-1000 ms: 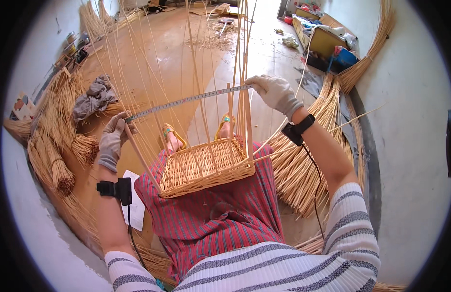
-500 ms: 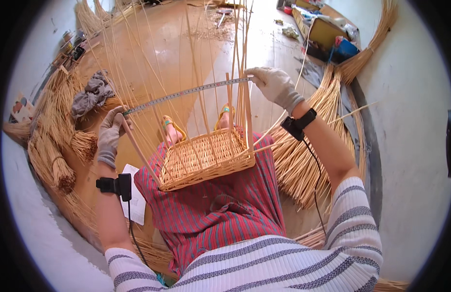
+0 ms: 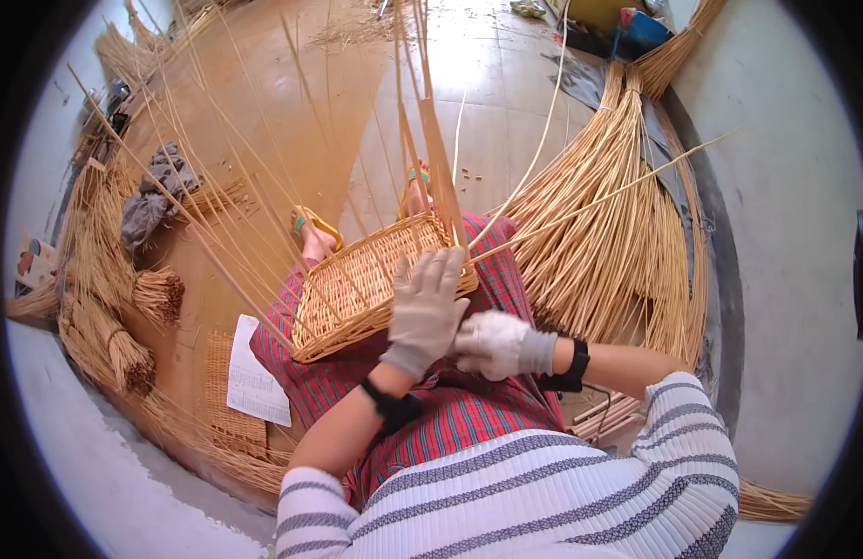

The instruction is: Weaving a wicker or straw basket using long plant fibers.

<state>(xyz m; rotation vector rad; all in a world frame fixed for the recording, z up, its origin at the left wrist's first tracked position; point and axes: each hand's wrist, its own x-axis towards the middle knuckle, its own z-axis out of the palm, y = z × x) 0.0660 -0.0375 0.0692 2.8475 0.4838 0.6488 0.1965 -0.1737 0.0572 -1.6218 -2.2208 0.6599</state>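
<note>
A woven wicker basket base (image 3: pixel 361 278) with long upright stakes rests on the red striped cloth (image 3: pixel 469 416) over my lap. My left hand (image 3: pixel 422 312), in a pale glove, lies across the basket's near edge at the right, fingers stretched out. Just below and right of it, my right hand (image 3: pixel 496 345), also gloved, is curled low by the lap, its fingertips partly behind the left; what it holds, if anything, is hidden. The tape measure is out of sight. My sandalled feet show beyond the basket.
Large willow-rod bundles (image 3: pixel 599 233) lie at the right, more bundles (image 3: pixel 119 345) along the left wall, with a grey crumpled cloth (image 3: pixel 156 205). A white paper (image 3: pixel 254 373) sits on a woven mat (image 3: pixel 231 429). A blue container (image 3: pixel 641 33) stands at the back right.
Both hands have dropped from the stake tops to the basket's near edge, the left moving right across it. The stretched tape measure has left view. The basket sits slightly tilted compared with before.
</note>
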